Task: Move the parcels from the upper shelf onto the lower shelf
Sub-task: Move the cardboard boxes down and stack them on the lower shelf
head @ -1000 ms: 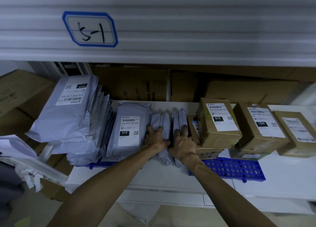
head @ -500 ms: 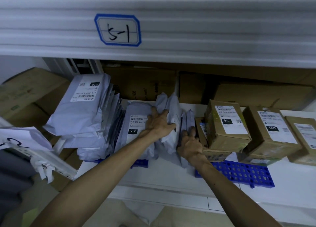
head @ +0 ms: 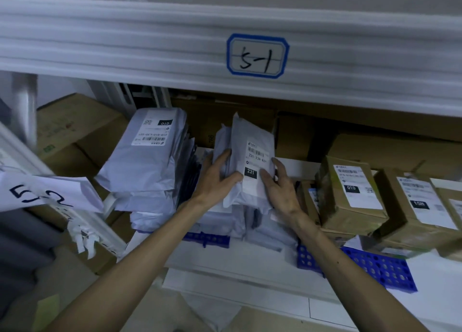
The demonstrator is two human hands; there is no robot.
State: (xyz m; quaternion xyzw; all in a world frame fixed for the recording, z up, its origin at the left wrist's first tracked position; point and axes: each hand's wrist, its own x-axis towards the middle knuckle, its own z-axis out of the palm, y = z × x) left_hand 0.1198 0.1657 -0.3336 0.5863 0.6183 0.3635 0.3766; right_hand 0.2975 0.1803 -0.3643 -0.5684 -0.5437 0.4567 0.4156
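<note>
Both the left hand (head: 215, 179) and right hand (head: 281, 188) now clasp the grey parcels (head: 250, 136), lifted higher.

white shelf (head: 240, 264) with mailers (head: 140, 171), boxes (head: 350, 194)

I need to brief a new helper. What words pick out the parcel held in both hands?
Find the 5-1 sign on the shelf edge. Just below it, between the mailer stack and the boxes, the left hand and right hand hold an upright grey mailer. Its black tag reads 231; neighbours show 010 or 15H.
</note>
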